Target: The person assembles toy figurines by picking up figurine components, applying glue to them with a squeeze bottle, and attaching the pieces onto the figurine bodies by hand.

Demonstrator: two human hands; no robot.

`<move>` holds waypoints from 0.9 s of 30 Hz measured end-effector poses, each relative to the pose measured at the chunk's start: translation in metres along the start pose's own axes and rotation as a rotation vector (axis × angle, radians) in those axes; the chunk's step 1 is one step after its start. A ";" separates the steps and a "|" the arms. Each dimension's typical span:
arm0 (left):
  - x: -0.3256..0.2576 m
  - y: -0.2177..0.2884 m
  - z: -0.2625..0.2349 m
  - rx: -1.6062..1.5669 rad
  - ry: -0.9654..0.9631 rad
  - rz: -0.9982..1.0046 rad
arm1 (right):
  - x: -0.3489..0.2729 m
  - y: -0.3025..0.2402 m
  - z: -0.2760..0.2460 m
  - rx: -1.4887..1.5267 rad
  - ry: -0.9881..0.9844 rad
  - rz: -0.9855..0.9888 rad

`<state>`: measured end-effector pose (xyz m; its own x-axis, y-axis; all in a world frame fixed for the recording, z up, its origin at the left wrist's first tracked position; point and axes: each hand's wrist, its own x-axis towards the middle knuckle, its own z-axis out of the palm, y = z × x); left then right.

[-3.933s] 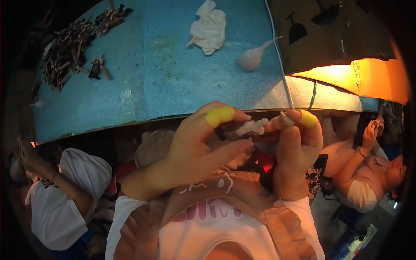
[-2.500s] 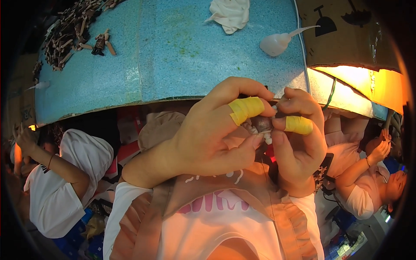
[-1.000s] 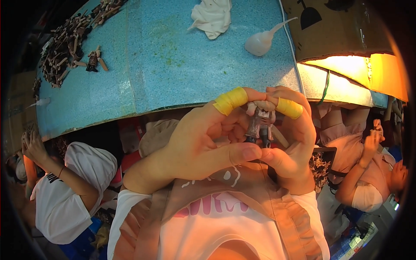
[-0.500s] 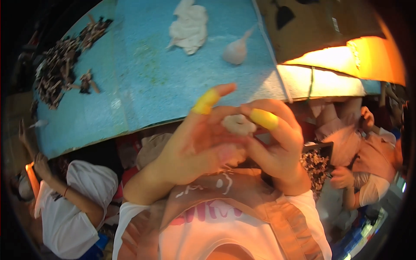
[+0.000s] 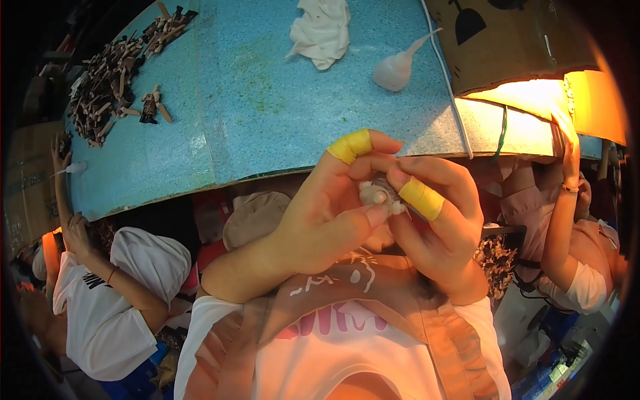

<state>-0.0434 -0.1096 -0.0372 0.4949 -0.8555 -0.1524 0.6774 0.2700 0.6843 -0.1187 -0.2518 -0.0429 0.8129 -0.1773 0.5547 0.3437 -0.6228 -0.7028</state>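
Note:
Pinched between my two hands, just past the near table edge, is a small whitish, lumpy piece (image 5: 375,194); its exact kind I cannot make out. My left hand (image 5: 323,217) grips it from the left with thumb and fingers, yellow tape wrapped on its index finger. From the other side, the bent fingers and thumb of my right hand (image 5: 440,223) close on it; that hand too wears yellow tape on a finger. Fingertips cover part of the piece.
On the blue tabletop (image 5: 247,133) are a crumpled white cloth (image 5: 321,33), a pointed squeeze bottle (image 5: 393,72) and a pile of small brown figures (image 5: 110,90). Cardboard (image 5: 513,43) and a white cord lie right. Co-workers sit left (image 5: 110,320) and right (image 5: 580,260); a bin (image 5: 493,267) holds small parts.
The view has shifted, so the table things sit farther right and higher. My fingers have turned the whitish piece and closed in around it. The right co-worker's arm now reaches up to the table.

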 end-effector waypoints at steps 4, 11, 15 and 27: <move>0.003 -0.005 -0.001 0.032 0.015 0.053 | 0.002 0.002 0.001 0.057 -0.028 -0.004; 0.004 -0.011 -0.016 0.634 -0.105 0.470 | 0.006 -0.001 -0.011 0.382 -0.182 0.242; 0.008 -0.007 -0.018 0.924 -0.129 0.480 | 0.006 0.002 -0.008 0.339 -0.158 0.237; 0.009 -0.017 -0.006 0.473 -0.017 0.422 | -0.002 0.002 -0.009 0.612 -0.023 0.445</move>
<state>-0.0472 -0.1188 -0.0543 0.6554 -0.7260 0.2081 0.1104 0.3647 0.9246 -0.1243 -0.2592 -0.0414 0.9434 -0.2927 0.1559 0.1748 0.0393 -0.9838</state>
